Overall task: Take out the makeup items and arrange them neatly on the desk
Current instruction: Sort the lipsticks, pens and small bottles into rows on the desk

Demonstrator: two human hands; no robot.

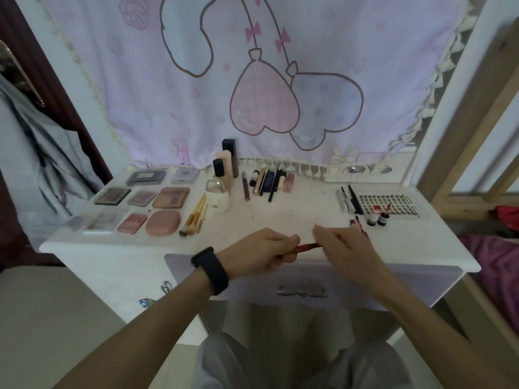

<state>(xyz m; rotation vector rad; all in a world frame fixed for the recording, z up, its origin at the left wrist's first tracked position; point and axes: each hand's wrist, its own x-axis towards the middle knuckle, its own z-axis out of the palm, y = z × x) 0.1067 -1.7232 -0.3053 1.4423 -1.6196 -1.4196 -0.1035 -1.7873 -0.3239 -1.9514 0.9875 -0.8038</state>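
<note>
Worktop (280,217) front edge: left hand (262,254) and right hand (344,245) pinch one red stick (306,246); best laid parallel to the pencil row (271,182).

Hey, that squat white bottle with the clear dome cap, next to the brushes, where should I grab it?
Grip the white bottle round its wide lower body, not the smooth dome cap, probably coming from the front right. It stands upright; the brushes lie close on its left and taller bottles stand right behind it, so that side looks freest.
</note>
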